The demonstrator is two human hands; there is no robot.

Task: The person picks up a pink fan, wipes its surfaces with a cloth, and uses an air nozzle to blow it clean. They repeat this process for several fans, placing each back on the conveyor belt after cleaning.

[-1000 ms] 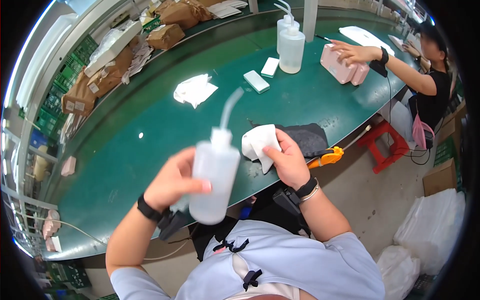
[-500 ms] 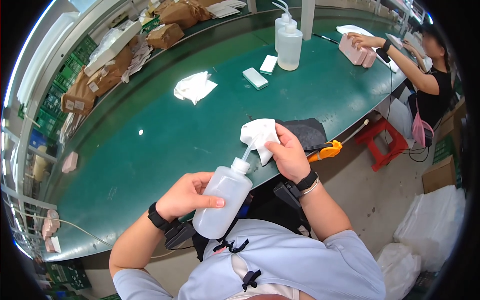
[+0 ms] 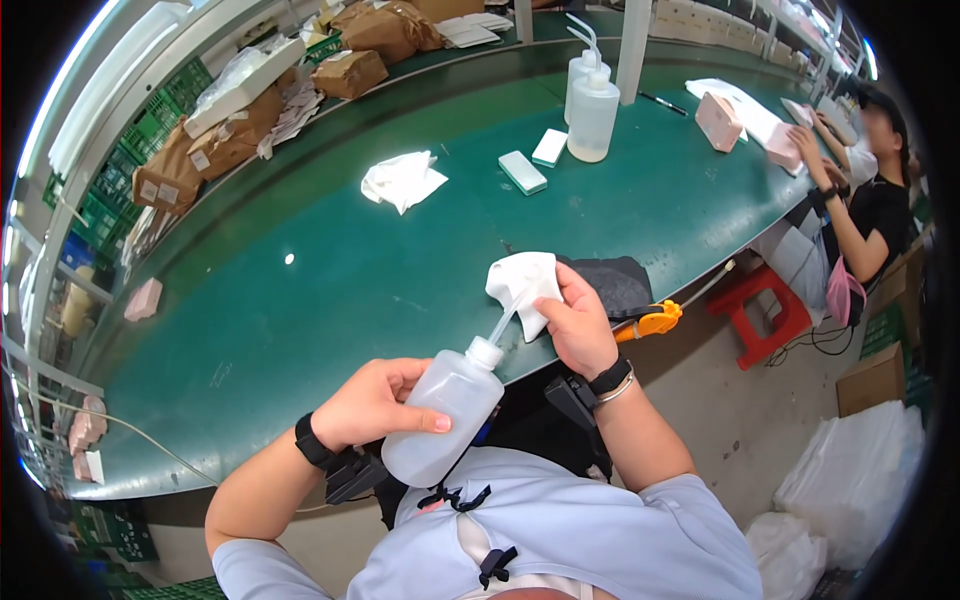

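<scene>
My left hand (image 3: 385,408) is wrapped round a translucent plastic wash bottle (image 3: 437,428), tilted with its white cap toward the table. The bottle's thin clear spout (image 3: 505,322) reaches up to a white cloth (image 3: 522,277); the spout's tip is hard to make out against it. Between thumb and fingers, my right hand (image 3: 580,318) pinches that cloth above the table's near edge. Just beyond the right hand a dark grey cloth (image 3: 615,280) lies on the table, beside an orange air blow gun (image 3: 655,320) at the edge.
On the green table (image 3: 300,330) are a crumpled white cloth (image 3: 402,181), two pale sponge blocks (image 3: 523,172) and two more wash bottles (image 3: 593,115). A co-worker (image 3: 868,200) handles a pink block (image 3: 783,150) at the right. A red stool (image 3: 765,315) stands below.
The co-worker's hands have moved farther right with one pink block, leaving another standing on the table. My hands keep their hold on bottle and cloth; the view has shifted slightly.
</scene>
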